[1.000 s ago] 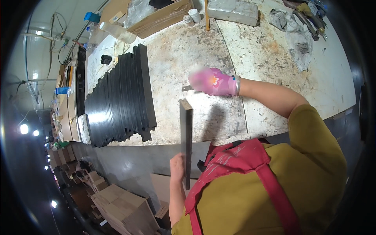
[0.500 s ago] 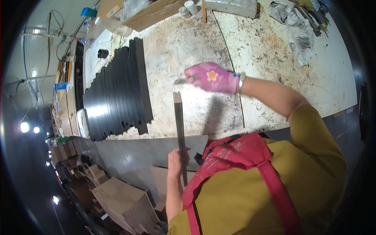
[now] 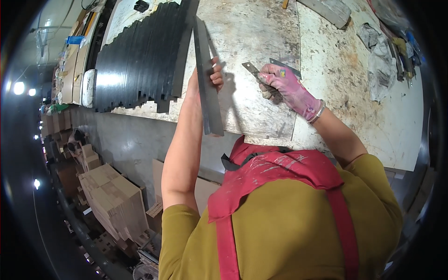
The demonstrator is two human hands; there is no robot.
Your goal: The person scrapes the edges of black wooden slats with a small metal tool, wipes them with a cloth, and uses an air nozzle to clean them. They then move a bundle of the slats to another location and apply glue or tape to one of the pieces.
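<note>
My bare left hand (image 3: 215, 77) is wrapped round a long dark bar (image 3: 206, 88), its fingertips showing at the bar's right side. The bar stretches toward me over the table edge, its far end beside a row of black bars (image 3: 140, 56) laid side by side. My right hand (image 3: 287, 88), in a pink glove, is closed on a flat metal blade (image 3: 251, 68) with small holes, which sticks out to the left. Behind the glove shows a second dark flat strip (image 3: 291, 70); whether it is in the hand or on the table I cannot tell.
The worktable (image 3: 261, 28) is pale and stained, with a seam across it. Grey crumpled cloth (image 3: 377, 70) lies at the right beside hand tools (image 3: 401, 56). A grey block (image 3: 326, 11) sits at the far edge. Stacked cardboard (image 3: 114, 200) stands on the floor at lower left.
My left hand has moved forward with the bar, from near my body to over the table beside the black bars. My right hand has turned, still holding the blade. The view has shifted too.
</note>
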